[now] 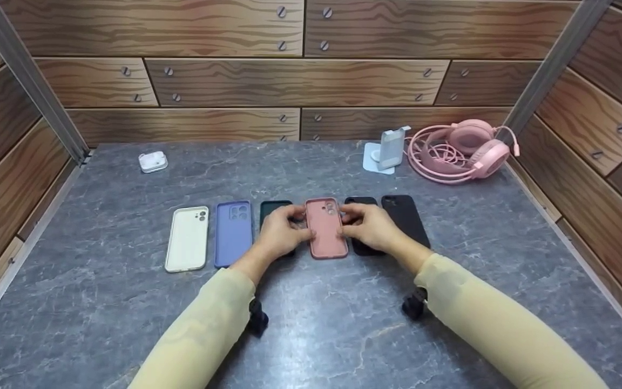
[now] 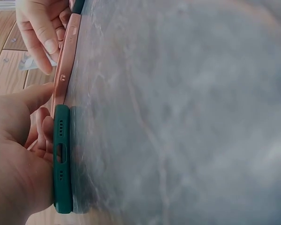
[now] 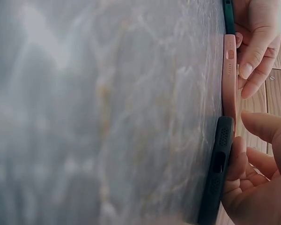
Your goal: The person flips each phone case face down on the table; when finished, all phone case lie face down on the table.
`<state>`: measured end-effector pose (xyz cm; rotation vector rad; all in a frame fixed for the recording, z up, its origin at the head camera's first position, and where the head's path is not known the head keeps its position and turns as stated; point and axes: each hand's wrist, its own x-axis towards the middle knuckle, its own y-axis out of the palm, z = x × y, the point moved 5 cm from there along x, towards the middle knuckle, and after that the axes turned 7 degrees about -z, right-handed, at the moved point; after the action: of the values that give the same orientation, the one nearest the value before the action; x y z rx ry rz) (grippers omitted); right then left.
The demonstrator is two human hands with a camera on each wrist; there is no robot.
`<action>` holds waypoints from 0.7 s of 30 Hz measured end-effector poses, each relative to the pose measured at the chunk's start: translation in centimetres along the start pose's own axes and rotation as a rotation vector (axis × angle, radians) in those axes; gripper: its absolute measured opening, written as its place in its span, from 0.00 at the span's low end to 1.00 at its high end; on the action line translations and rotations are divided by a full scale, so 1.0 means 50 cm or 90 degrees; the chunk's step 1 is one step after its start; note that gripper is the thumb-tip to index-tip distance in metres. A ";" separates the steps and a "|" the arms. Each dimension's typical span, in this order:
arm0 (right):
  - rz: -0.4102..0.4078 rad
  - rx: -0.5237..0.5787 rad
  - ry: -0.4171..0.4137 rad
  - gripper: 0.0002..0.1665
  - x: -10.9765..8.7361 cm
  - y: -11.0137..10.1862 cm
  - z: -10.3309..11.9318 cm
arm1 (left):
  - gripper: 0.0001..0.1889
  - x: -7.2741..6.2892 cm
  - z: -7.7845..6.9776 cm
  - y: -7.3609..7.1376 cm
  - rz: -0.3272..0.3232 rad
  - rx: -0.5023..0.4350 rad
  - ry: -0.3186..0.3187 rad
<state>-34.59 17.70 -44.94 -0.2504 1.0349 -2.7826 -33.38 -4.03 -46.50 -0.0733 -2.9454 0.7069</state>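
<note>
Gripping one pink case (image 1: 325, 229) — left hand (image 1: 278, 231), right hand (image 1: 373, 226) (five other cases (image 1: 234, 240) alongside).

Left hand (image 2: 14, 154): thumb at pink phone case (image 2: 67, 61), fingers partly hidden behind green phone case (image 2: 62, 187). Right hand (image 2: 41, 28) beside pink case. Grey marbled tabletop (image 2: 187, 112), wood-plank panel (image 2: 4, 70) behind.

Looks like a staged booth (image 1: 224, 84): wood-print panels (image 1: 224, 27) w/ drawn-on screws (image 1: 282, 12), metal posts (image 1: 557, 60) at corners, grey marble-look tbl (image 1: 322, 335) btwn.
</note>
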 end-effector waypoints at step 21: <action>0.027 -0.107 -0.007 0.34 0.003 0.014 0.012 | 0.25 -0.001 0.005 0.002 0.023 0.030 0.015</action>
<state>-34.53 16.78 -44.92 -0.2601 1.2568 -2.6564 -33.38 -4.06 -46.74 -0.1300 -2.9097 0.7748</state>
